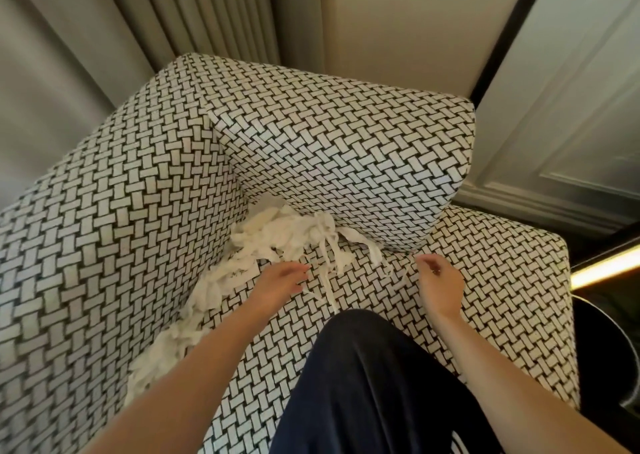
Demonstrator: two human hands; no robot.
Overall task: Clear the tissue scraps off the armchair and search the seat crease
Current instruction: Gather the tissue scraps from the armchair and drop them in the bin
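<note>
The armchair (145, 211) fills most of the view, covered in a black and white woven pattern. A knee in dark cloth (363, 384) presses on the front of the seat (502, 280).

The scraps (277, 235) are white torn tissue. They lie in a long heap along the left edge of the seat, where it meets the left arm, and they gather thickest in the back left corner. Some thin strips (327, 277) trail from there across the back crease toward the middle of the seat.

The left hand (280, 282) is beside the heap, fingers loosely spread, its grip holding nothing; the fingertips are near the strips. The right hand (440, 280) hovers near the back crease, half curled, its grip also empty as far as I can see.

The tissue looks very light, soft and easy to tear. I judge it better to gather the heap in handfuls from below than to pinch single strips, which may break or drift away.
</note>
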